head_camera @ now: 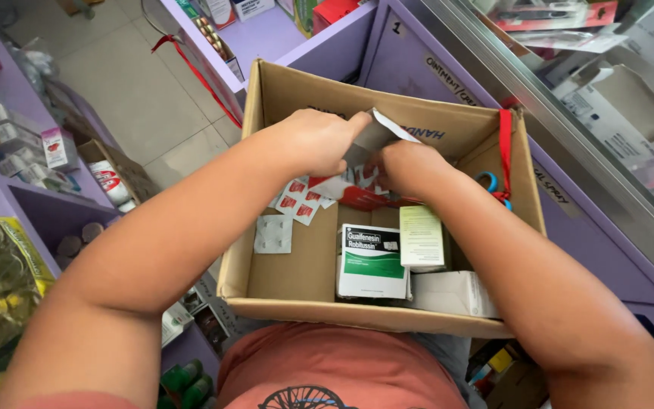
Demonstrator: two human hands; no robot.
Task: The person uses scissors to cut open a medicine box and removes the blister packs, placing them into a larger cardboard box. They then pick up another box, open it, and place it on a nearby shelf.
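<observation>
Head view looks down into an open cardboard box [308,273] resting against the person's lap, with both forearms reaching in from six o'clock. At the box's twelve o'clock the left hand [319,140] is clenched on the near edge of a silvery blister strip [378,132], pinching it between thumb and fingers, while the right hand [410,168] meets it from three o'clock; its fingers curl under the same strip, though whether they truly grip it cannot be told. Just below the hands lie red-and-white blister packs [300,198], and a plain grey blister sheet [274,233] sits at nine o'clock on the box floor. Toward five o'clock stands a green-and-white medicine carton [372,261], touching a pale green carton [421,236]. Blue-handled scissors [487,182] hang at three o'clock against the box wall.
</observation>
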